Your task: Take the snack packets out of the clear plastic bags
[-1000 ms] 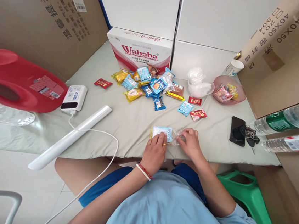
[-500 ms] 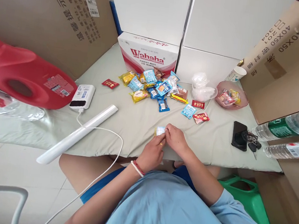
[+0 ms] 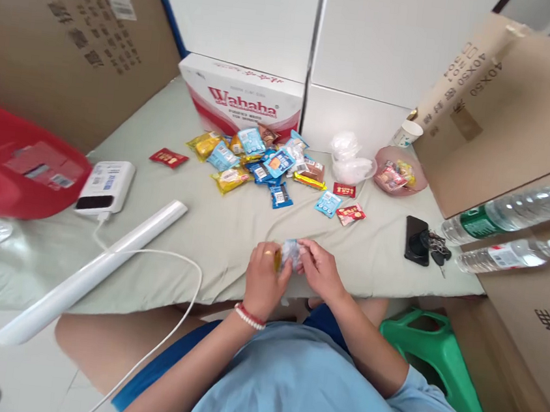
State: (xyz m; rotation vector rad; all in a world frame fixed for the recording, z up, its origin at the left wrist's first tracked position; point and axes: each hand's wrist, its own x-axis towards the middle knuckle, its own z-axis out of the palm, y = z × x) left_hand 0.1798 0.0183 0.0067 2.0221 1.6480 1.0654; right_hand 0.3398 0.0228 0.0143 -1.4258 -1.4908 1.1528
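My left hand (image 3: 261, 277) and my right hand (image 3: 318, 268) meet near the front edge of the cloth-covered table (image 3: 223, 227). Between them they grip a small clear bag with a pale blue snack packet inside (image 3: 290, 252), lifted a little off the cloth. A bead bracelet sits on my left wrist. A pile of snack packets (image 3: 260, 158) in blue, yellow and brown lies further back in the middle.
A Wahaha box (image 3: 240, 97) stands behind the pile. A pink bowl (image 3: 418, 178), a clear bowl (image 3: 352, 168) and a paper cup (image 3: 407, 133) sit back right. Phone (image 3: 415, 239), keys (image 3: 436, 246), two water bottles (image 3: 510, 211), a power bank (image 3: 105, 185), a white tube (image 3: 96, 266) and a red jug (image 3: 18, 169) lie around.
The bagged packet lay flat on the cloth under my fingers. My hands then closed together on it and now hold it bunched between them, slightly nearer to me.
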